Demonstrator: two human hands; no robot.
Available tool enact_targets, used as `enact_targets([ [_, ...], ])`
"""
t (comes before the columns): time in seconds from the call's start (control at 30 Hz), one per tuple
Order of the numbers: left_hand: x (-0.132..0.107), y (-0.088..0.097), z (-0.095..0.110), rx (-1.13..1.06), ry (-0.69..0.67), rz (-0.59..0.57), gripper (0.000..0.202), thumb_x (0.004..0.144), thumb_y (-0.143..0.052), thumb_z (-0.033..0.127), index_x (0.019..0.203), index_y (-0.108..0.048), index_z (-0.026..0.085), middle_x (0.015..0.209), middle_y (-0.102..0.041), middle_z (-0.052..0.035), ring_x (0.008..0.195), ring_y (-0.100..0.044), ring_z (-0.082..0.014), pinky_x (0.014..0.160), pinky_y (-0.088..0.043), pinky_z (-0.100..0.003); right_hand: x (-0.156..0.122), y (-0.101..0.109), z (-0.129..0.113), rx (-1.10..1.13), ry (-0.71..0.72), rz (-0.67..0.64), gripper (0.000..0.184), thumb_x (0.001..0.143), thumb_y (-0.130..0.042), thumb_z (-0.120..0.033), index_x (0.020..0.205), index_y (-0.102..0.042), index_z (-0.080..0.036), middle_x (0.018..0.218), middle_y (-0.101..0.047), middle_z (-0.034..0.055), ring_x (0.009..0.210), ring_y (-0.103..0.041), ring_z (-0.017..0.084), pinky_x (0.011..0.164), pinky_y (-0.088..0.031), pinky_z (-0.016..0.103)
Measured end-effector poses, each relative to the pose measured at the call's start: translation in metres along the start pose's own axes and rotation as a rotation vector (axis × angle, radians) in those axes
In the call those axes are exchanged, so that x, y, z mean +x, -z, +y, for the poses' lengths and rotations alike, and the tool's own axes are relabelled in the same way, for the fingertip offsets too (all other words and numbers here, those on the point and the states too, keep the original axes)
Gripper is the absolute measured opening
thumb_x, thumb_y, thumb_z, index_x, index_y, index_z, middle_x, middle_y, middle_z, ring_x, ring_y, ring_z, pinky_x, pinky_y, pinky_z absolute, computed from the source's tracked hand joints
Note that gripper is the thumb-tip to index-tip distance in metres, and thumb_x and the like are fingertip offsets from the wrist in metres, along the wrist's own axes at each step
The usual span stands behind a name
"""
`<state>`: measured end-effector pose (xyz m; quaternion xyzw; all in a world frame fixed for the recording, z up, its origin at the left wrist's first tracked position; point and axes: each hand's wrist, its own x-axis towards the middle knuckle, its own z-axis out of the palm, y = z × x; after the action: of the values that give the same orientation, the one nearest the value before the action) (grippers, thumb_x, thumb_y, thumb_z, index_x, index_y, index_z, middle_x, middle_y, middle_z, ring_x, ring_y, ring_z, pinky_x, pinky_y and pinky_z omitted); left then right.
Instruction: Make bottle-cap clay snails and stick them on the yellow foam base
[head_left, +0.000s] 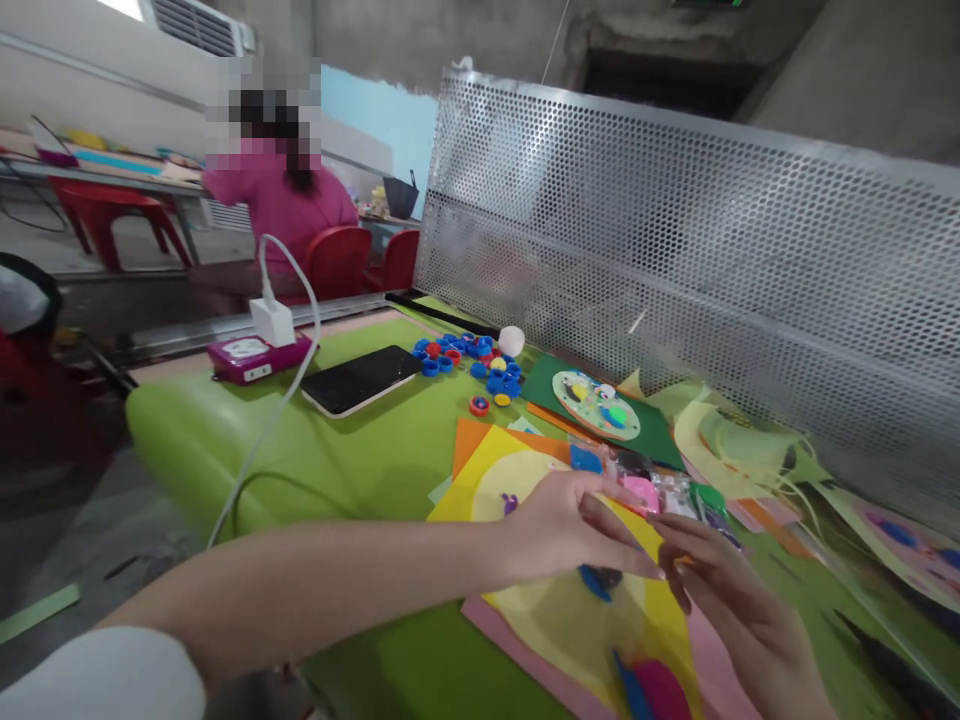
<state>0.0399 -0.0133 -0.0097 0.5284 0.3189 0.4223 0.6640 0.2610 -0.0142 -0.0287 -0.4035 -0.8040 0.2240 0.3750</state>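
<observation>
My left hand [564,525] reaches over a yellow sheet [670,610], its fingers stretched out and apart. Its fingertips meet those of my right hand [739,595], whose fingers are bent together. Anything between the right fingertips is too small or hidden to make out. Beneath both hands, a pale yellow rounded shape [555,625] lies on the sheet. It carries a small purple piece [510,503], a blue piece [598,583] partly under my left hand, and a magenta and blue piece [660,688] near the bottom edge.
Bagged coloured clay [639,492] lies beyond my hands. Blue and red caps [480,350], a phone [364,380] and a purple power strip [259,355] with a cable sit on the green table [337,470]. A perforated metal panel [675,220] stands behind. A person [289,200] sits further back.
</observation>
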Motion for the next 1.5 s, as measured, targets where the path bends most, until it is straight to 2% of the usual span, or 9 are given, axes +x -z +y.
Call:
enact_targets([
  [0.1, -0.002, 0.003, 0.007, 0.147, -0.06, 0.054, 0.065, 0.049, -0.081, 0.04, 0.106, -0.061, 0.018, 0.074, -0.066, -0.0021, 0.074, -0.06, -0.0176, 0.066, -0.044, -0.026, 0.002, 0.001, 0.007, 0.021, 0.004, 0.039, 0.024, 0.087, -0.05, -0.027, 0.108, -0.061, -0.025, 0.108, -0.056, 0.0093, 0.065, -0.059, 0.014, 0.053, -0.052, 0.024],
  [0.2, 0.001, 0.007, 0.009, 0.278, -0.084, 0.089, 0.061, 0.054, -0.078, 0.044, 0.106, -0.062, 0.018, 0.079, -0.067, -0.0033, 0.074, -0.061, -0.0179, 0.065, -0.044, -0.026, 0.0, 0.003, 0.007, -0.006, 0.039, 0.032, 0.02, 0.086, -0.051, -0.027, 0.101, -0.063, -0.025, 0.102, -0.058, 0.0084, 0.063, -0.058, 0.014, 0.049, -0.051, 0.021],
  [0.4, 0.009, 0.011, 0.004, 0.321, -0.159, 0.051, 0.035, 0.072, -0.066, 0.042, 0.094, -0.069, 0.014, 0.097, -0.069, -0.0084, 0.091, -0.063, -0.0197, 0.079, -0.045, -0.026, -0.002, 0.009, 0.002, 0.068, -0.011, 0.101, 0.018, 0.086, -0.051, -0.027, 0.099, -0.063, -0.026, 0.103, -0.056, 0.0068, 0.056, -0.055, 0.011, 0.047, -0.051, 0.021],
  [0.6, 0.012, 0.012, 0.009, 0.337, -0.117, 0.073, 0.036, 0.078, -0.057, 0.046, 0.077, -0.07, 0.012, 0.08, -0.071, -0.0068, 0.079, -0.064, -0.0175, 0.078, -0.046, -0.026, -0.003, -0.001, 0.025, 0.103, -0.109, 0.079, 0.017, 0.079, -0.059, -0.032, 0.091, -0.067, -0.024, 0.098, -0.061, 0.007, 0.066, -0.061, 0.015, 0.054, -0.053, 0.019],
  [0.8, 0.014, 0.016, 0.005, 0.337, -0.046, 0.104, 0.038, 0.07, -0.064, 0.049, 0.08, -0.069, 0.012, 0.08, -0.07, -0.0075, 0.068, -0.062, -0.0153, 0.065, -0.048, -0.025, -0.002, -0.004, 0.032, 0.092, -0.2, 0.138, 0.02, 0.075, -0.059, -0.037, 0.088, -0.068, -0.025, 0.095, -0.063, 0.0058, 0.073, -0.061, 0.016, 0.06, -0.052, 0.017],
  [0.9, 0.013, 0.017, 0.003, 0.329, -0.054, 0.096, 0.035, 0.063, -0.073, 0.042, 0.083, -0.07, 0.014, 0.088, -0.07, -0.0076, 0.074, -0.062, -0.0161, 0.067, -0.048, -0.024, 0.0, -0.003, 0.029, 0.065, -0.215, 0.122, 0.019, 0.075, -0.057, -0.036, 0.084, -0.068, -0.025, 0.088, -0.064, 0.0052, 0.064, -0.06, 0.014, 0.051, -0.049, 0.016],
  [1.03, 0.013, 0.014, 0.006, 0.299, -0.077, 0.036, 0.025, 0.07, -0.069, 0.032, 0.085, -0.072, 0.013, 0.09, -0.07, -0.0072, 0.079, -0.062, -0.0147, 0.071, -0.046, -0.021, 0.001, -0.002, 0.029, 0.049, -0.206, 0.127, 0.021, 0.076, -0.054, -0.038, 0.084, -0.068, -0.024, 0.08, -0.063, 0.0052, 0.055, -0.056, 0.013, 0.043, -0.046, 0.016],
  [1.17, 0.012, 0.012, 0.01, 0.382, -0.06, 0.064, 0.024, 0.075, -0.064, 0.036, 0.085, -0.072, 0.016, 0.088, -0.071, -0.0039, 0.079, -0.062, -0.0136, 0.068, -0.045, -0.019, 0.0, -0.002, 0.032, 0.056, -0.219, 0.11, 0.022, 0.079, -0.052, -0.038, 0.087, -0.066, -0.024, 0.082, -0.062, 0.0056, 0.055, -0.055, 0.012, 0.042, -0.044, 0.017],
  [1.5, 0.017, 0.015, 0.002, 0.438, -0.067, 0.125, 0.024, 0.06, -0.075, 0.037, 0.071, -0.069, 0.016, 0.089, -0.07, -0.0022, 0.076, -0.062, -0.0134, 0.062, -0.042, -0.019, -0.003, -0.001, 0.036, 0.093, -0.29, 0.088, 0.026, 0.081, -0.05, -0.041, 0.09, -0.064, -0.021, 0.078, -0.06, 0.0052, 0.059, -0.055, 0.014, 0.049, -0.046, 0.021],
])
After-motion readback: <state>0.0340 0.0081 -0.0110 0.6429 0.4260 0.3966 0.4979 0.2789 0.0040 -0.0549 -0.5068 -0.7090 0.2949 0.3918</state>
